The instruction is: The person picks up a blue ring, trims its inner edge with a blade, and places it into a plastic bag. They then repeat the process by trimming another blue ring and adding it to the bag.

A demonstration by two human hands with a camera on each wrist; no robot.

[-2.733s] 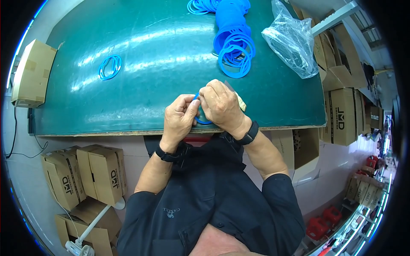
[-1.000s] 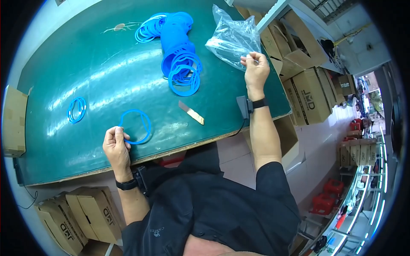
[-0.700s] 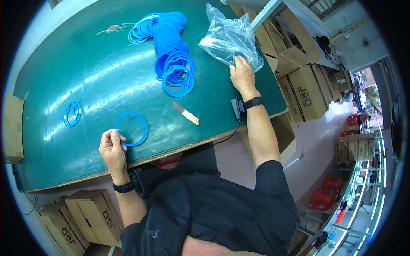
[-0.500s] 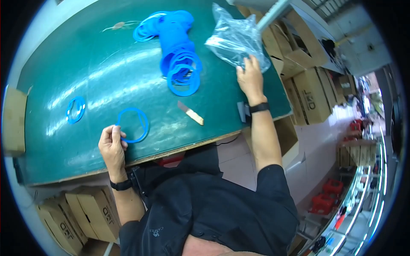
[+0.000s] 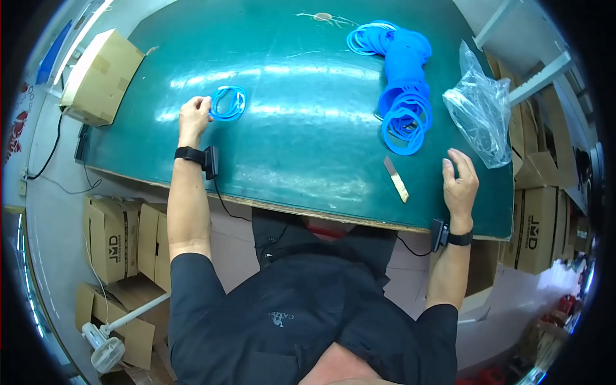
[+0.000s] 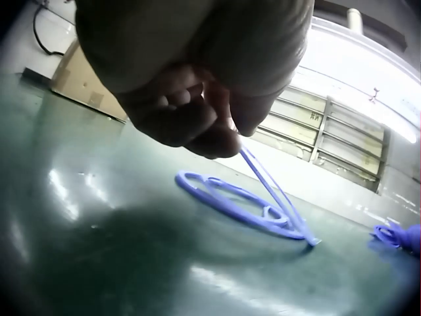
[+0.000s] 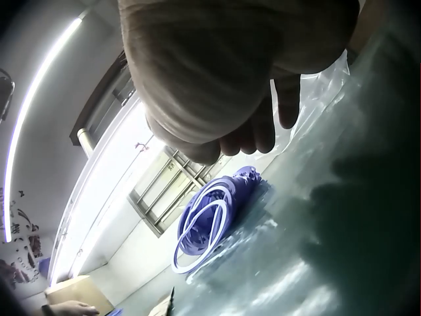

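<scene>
At the left of the head view, the left hand (image 5: 194, 119) pinches a blue ring (image 6: 276, 191) by its edge. The ring's far side meets a few blue rings (image 6: 223, 204) lying flat on the green table (image 5: 289, 141). The right hand (image 5: 461, 183) is over the table's right part, fingers loosely bent, holding nothing. Left of it lies a knife (image 5: 396, 181) with a pale handle. Beyond the knife a long pile of blue rings (image 5: 405, 64) stretches back. In the right wrist view the pile (image 7: 210, 217) shows past the right hand (image 7: 217, 79).
A clear plastic bag (image 5: 480, 109) lies at the table's right edge, beyond the right hand. A cardboard box (image 5: 102, 77) stands at the left table edge. More cartons (image 5: 112, 240) are on the floor, and a cable runs from each wrist camera.
The left hand has carried its ring away to the flat rings at the left. The right hand has come back from the plastic bag towards the front edge. The head view has turned left.
</scene>
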